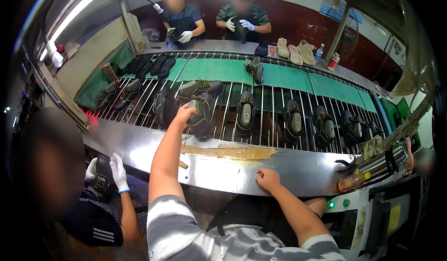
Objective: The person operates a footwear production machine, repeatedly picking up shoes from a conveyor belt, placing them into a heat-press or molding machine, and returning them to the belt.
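My left hand (pixel 184 115) reaches over the metal edge of the roller conveyor, its fingers closed on the collar of a dark shoe (pixel 200 116) with a grey piece inside its opening. Right behind that shoe lie another dark shoe with yellow-flecked laces (pixel 188 88) and, to the left, a dark shoe (pixel 165 107) tipped on its side. My right hand (pixel 268 180) rests in a loose fist on the steel ledge (pixel 223 175), with nothing visible in it. Ahead of it on the rollers stands a dark shoe (pixel 245 114), toe toward me.
More dark shoes (pixel 293 121) line the rollers to the right. Green cloth (pixel 214 70) covers the far rollers, with black soles (pixel 166 67) at left. Two gloved co-workers handle shoes across the line; another sits at my left. A bottle (pixel 351 182) and steel flask (pixel 379 165) lie right.
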The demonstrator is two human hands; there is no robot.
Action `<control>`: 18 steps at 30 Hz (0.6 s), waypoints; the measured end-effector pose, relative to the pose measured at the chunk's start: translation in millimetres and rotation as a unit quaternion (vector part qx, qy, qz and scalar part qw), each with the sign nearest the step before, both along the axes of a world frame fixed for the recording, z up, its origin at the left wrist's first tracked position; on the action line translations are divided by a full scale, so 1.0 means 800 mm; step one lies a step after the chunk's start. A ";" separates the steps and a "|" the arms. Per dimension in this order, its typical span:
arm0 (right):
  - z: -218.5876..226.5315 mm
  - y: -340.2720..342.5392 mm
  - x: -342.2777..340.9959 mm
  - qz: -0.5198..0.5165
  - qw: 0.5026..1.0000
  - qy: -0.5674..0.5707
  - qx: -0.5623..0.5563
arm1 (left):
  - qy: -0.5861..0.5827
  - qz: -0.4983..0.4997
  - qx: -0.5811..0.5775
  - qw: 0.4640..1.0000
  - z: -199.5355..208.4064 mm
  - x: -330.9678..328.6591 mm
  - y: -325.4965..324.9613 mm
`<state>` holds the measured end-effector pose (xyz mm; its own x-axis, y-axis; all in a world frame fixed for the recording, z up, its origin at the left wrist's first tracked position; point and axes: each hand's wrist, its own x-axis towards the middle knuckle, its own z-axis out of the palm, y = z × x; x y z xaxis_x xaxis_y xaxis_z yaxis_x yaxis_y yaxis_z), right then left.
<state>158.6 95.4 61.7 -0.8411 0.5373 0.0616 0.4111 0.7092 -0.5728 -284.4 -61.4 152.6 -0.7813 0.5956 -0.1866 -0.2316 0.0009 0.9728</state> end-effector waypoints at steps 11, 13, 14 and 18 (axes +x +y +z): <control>-0.028 0.006 -0.037 -0.063 0.997 0.022 0.049 | 0.338 0.225 -0.093 0.909 -0.119 0.058 0.034; -0.028 0.003 -0.040 -0.057 0.997 0.020 0.053 | 0.372 0.249 -0.060 0.892 -0.136 0.059 0.037; -0.028 0.003 -0.042 -0.057 0.997 0.010 0.059 | 0.391 0.255 -0.061 0.882 -0.139 0.060 0.043; -0.027 -0.001 -0.046 -0.054 0.995 -0.002 0.083 | 0.432 0.244 -0.069 0.866 -0.153 0.050 0.048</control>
